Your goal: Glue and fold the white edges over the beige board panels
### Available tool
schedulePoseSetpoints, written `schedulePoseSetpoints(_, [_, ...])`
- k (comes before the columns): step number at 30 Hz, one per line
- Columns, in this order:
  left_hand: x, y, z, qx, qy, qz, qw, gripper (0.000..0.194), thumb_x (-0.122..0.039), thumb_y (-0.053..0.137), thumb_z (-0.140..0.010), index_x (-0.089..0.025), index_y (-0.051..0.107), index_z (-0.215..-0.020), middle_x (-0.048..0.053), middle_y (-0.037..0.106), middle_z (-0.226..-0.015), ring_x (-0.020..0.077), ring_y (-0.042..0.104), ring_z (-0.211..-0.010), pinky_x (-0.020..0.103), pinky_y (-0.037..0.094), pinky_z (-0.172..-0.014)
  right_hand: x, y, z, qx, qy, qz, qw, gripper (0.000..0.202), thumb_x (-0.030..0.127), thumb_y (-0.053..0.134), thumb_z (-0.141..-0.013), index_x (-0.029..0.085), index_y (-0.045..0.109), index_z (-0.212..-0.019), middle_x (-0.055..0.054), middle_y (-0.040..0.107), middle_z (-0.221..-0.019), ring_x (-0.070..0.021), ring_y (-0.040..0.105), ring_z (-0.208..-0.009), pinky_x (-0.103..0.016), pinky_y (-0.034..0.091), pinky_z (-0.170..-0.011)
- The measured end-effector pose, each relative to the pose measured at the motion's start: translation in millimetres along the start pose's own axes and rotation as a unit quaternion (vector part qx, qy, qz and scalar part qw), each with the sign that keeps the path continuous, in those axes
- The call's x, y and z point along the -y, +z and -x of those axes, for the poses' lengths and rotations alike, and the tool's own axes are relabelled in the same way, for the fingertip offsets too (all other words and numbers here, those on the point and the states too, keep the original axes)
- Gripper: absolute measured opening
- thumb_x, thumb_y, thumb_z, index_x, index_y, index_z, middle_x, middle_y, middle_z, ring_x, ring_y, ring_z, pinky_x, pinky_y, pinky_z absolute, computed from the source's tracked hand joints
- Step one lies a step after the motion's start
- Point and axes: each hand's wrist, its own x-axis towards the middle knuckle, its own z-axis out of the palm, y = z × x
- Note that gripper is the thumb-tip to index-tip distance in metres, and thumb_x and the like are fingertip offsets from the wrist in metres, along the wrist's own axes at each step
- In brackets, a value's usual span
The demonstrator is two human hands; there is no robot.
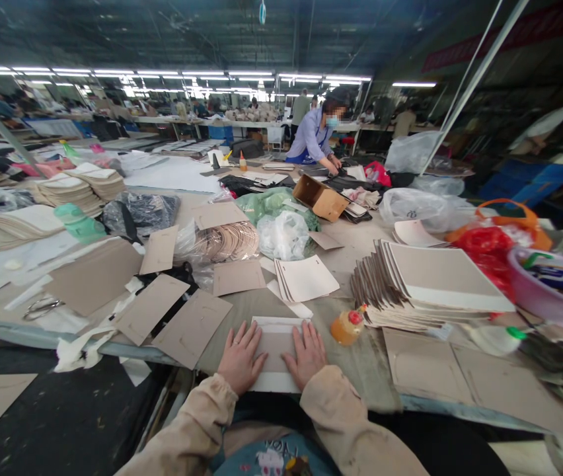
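Note:
Between my two hands lies a grey-beige panel with white strips along its far and near edges, flat at the table's front edge. My left hand rests on its left side, fingers stretched and slightly apart. On the right side my right hand lies flat the same way. Just right of that hand stands a small bottle of amber liquid with a red cap. Loose beige panels lie to the left of my left hand. Beyond my hands is a small fanned stack of pale panels.
A tall stack of panels stands at the right, near a lilac basin. Scissors lie at the left. Plastic bags and an open cardboard box sit farther back. A masked person works across the table.

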Motion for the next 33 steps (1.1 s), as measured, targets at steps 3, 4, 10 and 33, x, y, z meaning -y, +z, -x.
schedulePoseSetpoints(3, [0,-0.6,0,-0.002,-0.004,0.006,1.000,0.053,-0.044,0.044,-0.086,-0.019,0.043,-0.132,0.011,0.041,-0.140,0.0322,0.034,-0.129,0.055,0.027,-0.103,0,2,2,-0.018,-0.001,0.006,1.000,0.067,0.051,0.051,-0.082,0.013,0.041,-0.135,-0.018,0.026,-0.145,-0.0310,0.018,-0.135,-0.046,0.019,-0.108])
schedulePoseSetpoints(4, [0,-0.8,0,0.001,-0.005,0.006,1.000,0.053,-0.044,0.043,-0.086,-0.019,0.043,-0.132,0.011,0.041,-0.140,0.0323,0.034,-0.129,0.055,0.027,-0.103,0,3,2,-0.018,-0.002,0.007,1.000,0.066,0.051,0.051,-0.082,0.013,0.041,-0.135,-0.018,0.026,-0.145,-0.0312,0.018,-0.135,-0.046,0.019,-0.108])
schedulePoseSetpoints(10, [0,-0.3,0,0.002,-0.007,0.016,1.000,0.053,-0.044,0.043,-0.086,-0.019,0.043,-0.133,0.011,0.040,-0.140,0.0321,0.032,-0.130,0.055,0.026,-0.103,-2,4,1,-0.009,-0.002,0.009,1.000,0.066,0.052,0.049,-0.082,0.013,0.041,-0.135,-0.018,0.026,-0.145,-0.0312,0.019,-0.135,-0.046,0.019,-0.107])
schedulePoseSetpoints(33, [-1,-2.6,2,0.007,-0.012,0.030,0.999,0.052,-0.044,0.044,-0.086,-0.020,0.043,-0.132,0.009,0.039,-0.141,0.0325,0.029,-0.131,0.055,0.022,-0.105,-24,15,7,-0.057,-0.081,0.032,0.995,0.054,0.041,0.049,-0.083,0.013,0.048,-0.130,-0.018,0.034,-0.141,-0.0331,0.027,-0.130,-0.046,0.031,-0.102])
